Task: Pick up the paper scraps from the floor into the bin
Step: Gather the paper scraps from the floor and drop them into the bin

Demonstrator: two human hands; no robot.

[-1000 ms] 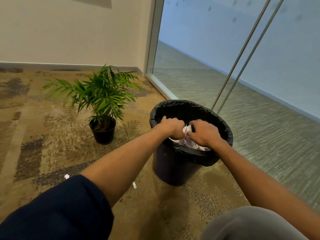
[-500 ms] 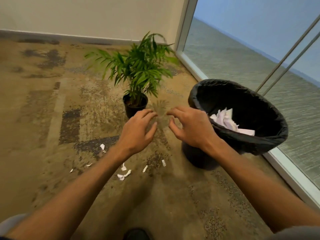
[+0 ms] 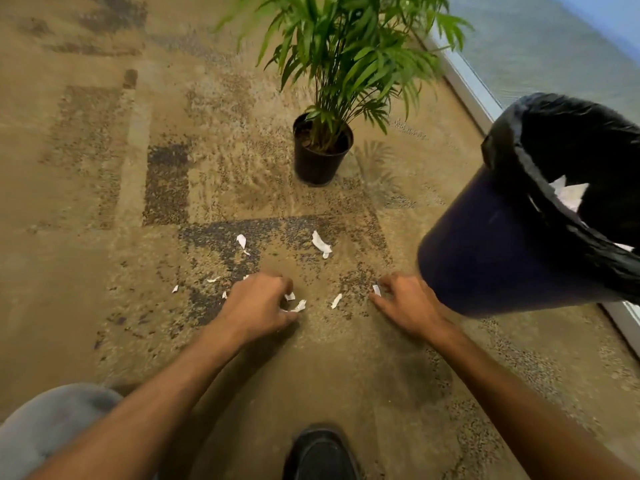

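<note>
White paper scraps (image 3: 321, 244) are lying on a tan carpet (image 3: 86, 306) that is showing dark speckled patches, a green plant (image 3: 346, 46) is sitting in a black pot (image 3: 317, 164), and a dark blue bin (image 3: 491, 247) is wearing a black bag (image 3: 571, 133).

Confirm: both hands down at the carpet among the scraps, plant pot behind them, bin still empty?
Not quite: the bin is not empty. The head view shows white paper inside its black liner. The rest holds: left hand and right hand are at the carpet among scraps, plant pot behind.
</note>
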